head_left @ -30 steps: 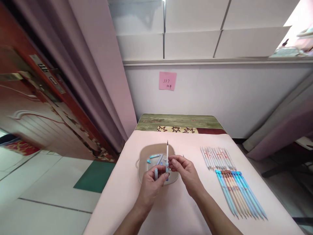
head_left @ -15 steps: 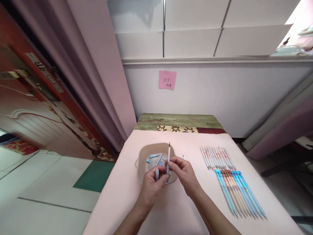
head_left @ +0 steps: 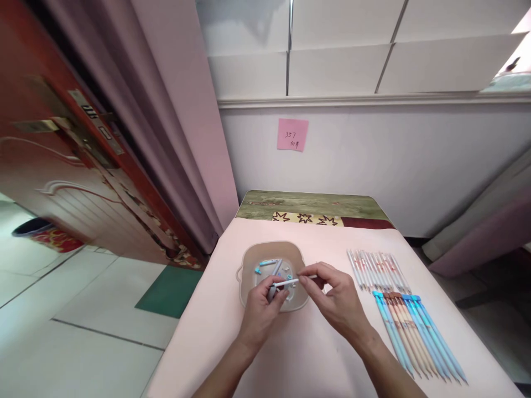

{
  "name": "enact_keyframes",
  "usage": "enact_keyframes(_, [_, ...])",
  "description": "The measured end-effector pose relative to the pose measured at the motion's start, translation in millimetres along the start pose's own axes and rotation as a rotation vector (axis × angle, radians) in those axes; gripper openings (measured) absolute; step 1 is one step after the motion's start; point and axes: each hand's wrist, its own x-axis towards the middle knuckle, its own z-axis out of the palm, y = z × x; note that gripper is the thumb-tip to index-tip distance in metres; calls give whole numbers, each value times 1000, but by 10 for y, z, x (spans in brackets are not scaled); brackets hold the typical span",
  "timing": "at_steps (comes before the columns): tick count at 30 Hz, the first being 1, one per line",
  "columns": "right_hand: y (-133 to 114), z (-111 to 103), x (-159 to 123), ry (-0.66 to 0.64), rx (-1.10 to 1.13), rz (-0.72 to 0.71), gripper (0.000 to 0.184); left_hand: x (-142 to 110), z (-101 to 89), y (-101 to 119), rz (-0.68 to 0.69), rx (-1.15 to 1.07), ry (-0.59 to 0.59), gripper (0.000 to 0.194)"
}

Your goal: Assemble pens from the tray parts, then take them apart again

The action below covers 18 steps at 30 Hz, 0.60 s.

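Note:
Over the beige tub [head_left: 245, 260], my left hand [head_left: 260, 312] is closed around a grey-blue pen barrel [head_left: 271, 293]. A slim white pen refill [head_left: 287, 282] lies nearly level between my two hands. Its left end reaches my left fingers, and whether it sits inside the barrel I cannot tell. My right hand [head_left: 338, 296] pinches the refill's right end between thumb and fingers, hiding the tip. Inside the tub are a grey-blue barrel [head_left: 277, 267], a bright blue pen piece [head_left: 269, 262], a small blue clip [head_left: 258, 271] and several tiny parts.
On the table's pink cover [head_left: 207, 331], a row of clear pens with reddish prints [head_left: 377, 270] lies to the right. Below it is a row of blue and beige pens [head_left: 418, 337]. A pink note [head_left: 292, 135] is stuck on the wall behind.
The refill has swung from upright, dark tip up, to nearly level. My right hand has shifted right, away from my left hand. The whole view has slid slightly.

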Motion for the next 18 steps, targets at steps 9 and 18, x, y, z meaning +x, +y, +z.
enact_keyframes(9, [-99,-152,-2,41,-123,-41,15,10,-9,35,55,64,75,23])
enact_keyframes(18, [-156,-118,3,-25,-182,-108,11,-12,-31,46,103,154,66,18])
